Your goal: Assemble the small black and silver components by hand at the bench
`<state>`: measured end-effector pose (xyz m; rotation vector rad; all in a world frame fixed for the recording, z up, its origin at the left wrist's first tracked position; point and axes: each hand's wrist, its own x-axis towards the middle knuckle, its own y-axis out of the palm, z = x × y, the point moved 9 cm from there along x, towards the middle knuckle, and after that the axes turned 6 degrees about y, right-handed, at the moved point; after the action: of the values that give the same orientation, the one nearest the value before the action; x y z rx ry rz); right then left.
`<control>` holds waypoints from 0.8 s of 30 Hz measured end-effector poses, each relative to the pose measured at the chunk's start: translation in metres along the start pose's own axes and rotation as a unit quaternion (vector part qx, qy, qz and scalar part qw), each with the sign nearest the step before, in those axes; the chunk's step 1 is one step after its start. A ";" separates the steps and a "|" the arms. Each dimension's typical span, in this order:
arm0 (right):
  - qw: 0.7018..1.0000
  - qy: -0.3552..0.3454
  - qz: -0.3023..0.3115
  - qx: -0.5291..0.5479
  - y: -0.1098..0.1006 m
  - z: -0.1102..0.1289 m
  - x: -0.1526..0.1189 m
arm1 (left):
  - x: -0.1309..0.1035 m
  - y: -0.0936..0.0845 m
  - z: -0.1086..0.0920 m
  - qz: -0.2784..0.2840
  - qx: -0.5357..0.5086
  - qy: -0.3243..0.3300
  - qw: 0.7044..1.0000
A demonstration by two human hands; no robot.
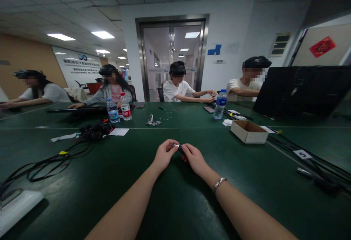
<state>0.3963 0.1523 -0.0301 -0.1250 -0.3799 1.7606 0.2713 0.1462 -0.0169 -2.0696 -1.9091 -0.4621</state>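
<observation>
Just above the green table [175, 203], my two hands meet at a small black-and-silver object [180, 149]. Its exact kind is too small to make out. My left hand [164, 155] is closed, thumb and fingers pinching the silver end. The dark end is in the closed fingers of my right hand [194, 156], which partly hide it. A silver bracelet [219, 183] circles my right wrist. Farther off, beyond my hands, lie a small silver-and-dark item [150, 119] and several grey bits [156, 123].
An open cardboard box [249, 137] and a water bottle [220, 105] stand to the right. Black cables [290, 152] run along both sides. Two bottles [113, 111] stand at left, near a black bundle [94, 130]. Several people sit across the table; a large monitor [298, 92] is at right.
</observation>
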 end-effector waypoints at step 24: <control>0.999 0.037 0.016 0.011 0.000 0.002 -0.004 | -0.033 -0.167 -0.056 -0.078 0.234 -0.072 0.966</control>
<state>0.3971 0.1477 -0.0287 -0.1802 -0.3069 1.7863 0.1007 0.1067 0.0196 -1.6919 -2.0284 0.1117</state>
